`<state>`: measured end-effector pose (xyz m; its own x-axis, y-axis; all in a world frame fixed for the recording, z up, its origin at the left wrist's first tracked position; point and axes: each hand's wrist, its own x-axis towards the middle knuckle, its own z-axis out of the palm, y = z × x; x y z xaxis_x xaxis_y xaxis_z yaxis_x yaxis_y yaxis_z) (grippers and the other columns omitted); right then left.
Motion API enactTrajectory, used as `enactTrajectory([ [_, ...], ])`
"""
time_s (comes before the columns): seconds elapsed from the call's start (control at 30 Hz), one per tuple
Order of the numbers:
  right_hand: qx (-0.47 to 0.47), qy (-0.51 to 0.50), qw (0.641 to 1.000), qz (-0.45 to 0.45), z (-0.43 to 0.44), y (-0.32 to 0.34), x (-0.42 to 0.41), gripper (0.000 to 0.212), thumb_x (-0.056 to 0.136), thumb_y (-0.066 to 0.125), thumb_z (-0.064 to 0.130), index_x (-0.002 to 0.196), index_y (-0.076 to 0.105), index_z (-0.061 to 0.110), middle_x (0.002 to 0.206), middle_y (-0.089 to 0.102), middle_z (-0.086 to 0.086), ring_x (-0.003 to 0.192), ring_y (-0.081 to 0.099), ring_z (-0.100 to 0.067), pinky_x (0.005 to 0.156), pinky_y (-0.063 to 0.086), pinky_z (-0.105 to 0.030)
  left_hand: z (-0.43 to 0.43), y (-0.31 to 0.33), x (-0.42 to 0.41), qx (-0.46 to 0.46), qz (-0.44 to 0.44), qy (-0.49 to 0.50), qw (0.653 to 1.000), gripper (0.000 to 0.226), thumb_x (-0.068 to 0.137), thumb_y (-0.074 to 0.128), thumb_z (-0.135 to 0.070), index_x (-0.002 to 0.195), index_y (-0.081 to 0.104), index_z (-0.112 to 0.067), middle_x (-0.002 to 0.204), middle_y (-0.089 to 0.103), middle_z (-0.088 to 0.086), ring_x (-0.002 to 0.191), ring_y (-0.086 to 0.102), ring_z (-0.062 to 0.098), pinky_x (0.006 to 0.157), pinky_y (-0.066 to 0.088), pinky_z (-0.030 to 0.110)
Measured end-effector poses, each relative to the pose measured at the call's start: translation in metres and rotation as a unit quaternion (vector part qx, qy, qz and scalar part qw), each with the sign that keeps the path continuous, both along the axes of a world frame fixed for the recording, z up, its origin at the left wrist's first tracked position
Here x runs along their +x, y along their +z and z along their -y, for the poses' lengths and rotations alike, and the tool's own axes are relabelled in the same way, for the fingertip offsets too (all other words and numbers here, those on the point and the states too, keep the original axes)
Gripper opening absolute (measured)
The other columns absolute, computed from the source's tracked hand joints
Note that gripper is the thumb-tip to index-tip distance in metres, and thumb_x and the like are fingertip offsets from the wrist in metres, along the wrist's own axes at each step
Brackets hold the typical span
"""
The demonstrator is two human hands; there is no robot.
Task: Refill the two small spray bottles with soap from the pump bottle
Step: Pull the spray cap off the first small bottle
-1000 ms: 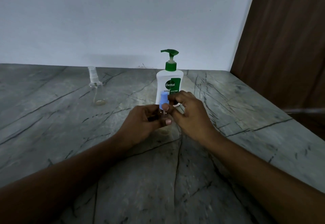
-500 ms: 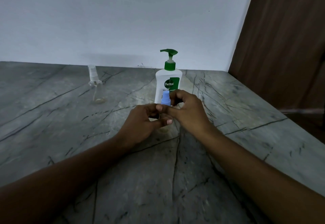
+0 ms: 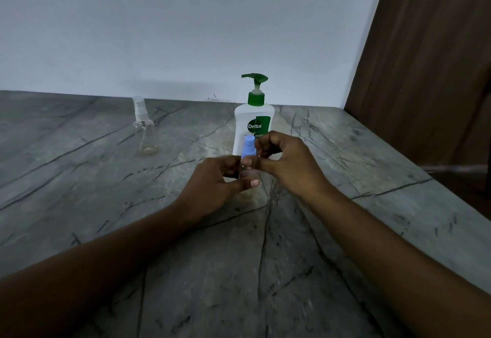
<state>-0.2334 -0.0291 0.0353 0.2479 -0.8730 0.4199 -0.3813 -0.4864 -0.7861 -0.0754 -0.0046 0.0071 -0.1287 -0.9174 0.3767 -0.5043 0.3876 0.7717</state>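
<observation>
A small clear spray bottle with a blue spray top stands in the middle of the stone counter. My left hand grips its clear body, which is mostly hidden by the fingers. My right hand pinches the blue top at its base with thumb and fingers. Right behind them stands the white pump bottle with a green pump head. A second small clear spray bottle with a clear top stands alone at the back left.
The grey veined stone counter runs to a white wall at the back. A brown wooden panel rises at the right, along the counter's right edge.
Both hands stay on the blue-topped bottle. My right fingers have shifted slightly round the blue top, and the view has drifted a little.
</observation>
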Motion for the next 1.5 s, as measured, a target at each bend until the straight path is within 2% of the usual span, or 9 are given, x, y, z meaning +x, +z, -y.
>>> enactTrajectory([
  [0.2, 0.153, 0.154, 0.975, -0.045, 0.003, 0.005, -0.021, 0.062, 0.078, 0.072, 0.032, 0.136, 0.050, 0.027, 0.136, 0.055, 0.010, 0.128, 0.045, 0.000, 0.106, 0.034, -0.021, -0.001, 0.000, 0.000, 0.000, 0.017, 0.000, 1.000, 0.026, 0.076, 0.074, -0.031, 0.102, 0.069, -0.030, 0.091, 0.071, -0.016, 0.089, 0.062, -0.010, 0.079, 0.041, 0.008],
  [0.37, 0.015, -0.037, 0.998, 0.041, -0.006, -0.003, 0.001, 0.033, 0.069, 0.084, 0.029, 0.090, 0.061, 0.019, 0.085, 0.063, 0.009, 0.083, 0.060, -0.006, 0.066, 0.044, -0.009, -0.001, 0.000, 0.000, 0.003, 0.016, 0.008, 1.000, 0.030, 0.075, 0.075, -0.032, 0.105, 0.067, -0.032, 0.090, 0.072, -0.015, 0.089, 0.062, -0.011, 0.077, 0.040, 0.004],
  [0.57, 0.035, 0.040, 0.998, 0.021, -0.001, 0.001, -0.004, 0.017, 0.083, 0.073, 0.014, 0.095, 0.067, 0.023, 0.091, 0.068, 0.010, 0.091, 0.063, -0.005, 0.088, 0.048, -0.022, -0.001, 0.001, 0.000, 0.010, 0.004, 0.001, 1.000, 0.024, 0.075, 0.075, -0.030, 0.097, 0.072, -0.023, 0.088, 0.073, -0.012, 0.087, 0.064, -0.006, 0.082, 0.045, 0.017],
  [0.73, 0.138, 0.150, 0.979, 0.007, 0.003, 0.003, -0.018, 0.047, 0.087, 0.068, 0.015, 0.132, 0.055, 0.014, 0.131, 0.060, 0.003, 0.123, 0.052, -0.004, 0.100, 0.042, -0.015, -0.002, 0.001, -0.001, 0.004, 0.013, -0.004, 1.000, 0.027, 0.076, 0.074, -0.030, 0.103, 0.070, -0.025, 0.091, 0.072, -0.013, 0.089, 0.063, -0.008, 0.085, 0.044, 0.017],
  [0.97, -0.026, -0.030, 0.999, 0.035, -0.003, -0.006, 0.006, 0.029, 0.072, 0.083, 0.026, 0.086, 0.058, 0.026, 0.077, 0.059, 0.013, 0.078, 0.057, -0.002, 0.068, 0.044, -0.010, 0.001, -0.001, 0.001, 0.002, -0.002, 0.002, 1.000, 0.026, 0.074, 0.076, -0.030, 0.100, 0.071, -0.026, 0.088, 0.073, -0.011, 0.088, 0.065, -0.004, 0.085, 0.047, 0.024],
  [1.1, 0.039, 0.086, 0.995, 0.015, 0.006, -0.002, -0.007, 0.032, 0.086, 0.069, 0.012, 0.115, 0.062, 0.023, 0.105, 0.067, 0.011, 0.104, 0.061, -0.003, 0.090, 0.046, -0.023, 0.001, -0.001, 0.001, 0.004, 0.009, 0.000, 1.000, 0.025, 0.075, 0.075, -0.030, 0.099, 0.071, -0.022, 0.088, 0.073, -0.012, 0.086, 0.065, -0.006, 0.083, 0.047, 0.022],
  [1.23, 0.149, 0.177, 0.973, -0.007, 0.005, 0.001, -0.017, 0.073, 0.087, 0.068, 0.015, 0.148, 0.029, 0.025, 0.144, 0.046, 0.005, 0.133, 0.042, -0.005, 0.094, 0.042, -0.011, 0.001, -0.002, 0.000, -0.002, 0.021, -0.002, 1.000, 0.031, 0.076, 0.074, -0.032, 0.106, 0.069, -0.026, 0.093, 0.072, -0.014, 0.090, 0.063, -0.008, 0.083, 0.045, 0.016],
  [1.4, -0.009, -0.034, 0.998, 0.042, -0.004, -0.005, 0.002, 0.041, 0.069, 0.085, 0.027, 0.097, 0.056, 0.018, 0.086, 0.061, 0.010, 0.081, 0.057, 0.002, 0.070, 0.045, -0.009, 0.002, -0.003, 0.001, -0.001, 0.018, 0.006, 1.000, 0.035, 0.074, 0.074, -0.036, 0.107, 0.069, -0.025, 0.094, 0.073, -0.010, 0.092, 0.065, -0.003, 0.087, 0.048, 0.025],
  [1.5, -0.034, -0.035, 0.999, 0.014, -0.002, -0.005, 0.004, 0.028, 0.074, 0.082, 0.023, 0.089, 0.059, 0.023, 0.080, 0.061, 0.014, 0.075, 0.057, 0.003, 0.068, 0.045, -0.009, 0.002, -0.003, 0.001, -0.003, 0.017, 0.006, 1.000, 0.031, 0.075, 0.075, -0.034, 0.104, 0.070, -0.023, 0.091, 0.073, -0.010, 0.089, 0.065, -0.003, 0.086, 0.050, 0.027],
])
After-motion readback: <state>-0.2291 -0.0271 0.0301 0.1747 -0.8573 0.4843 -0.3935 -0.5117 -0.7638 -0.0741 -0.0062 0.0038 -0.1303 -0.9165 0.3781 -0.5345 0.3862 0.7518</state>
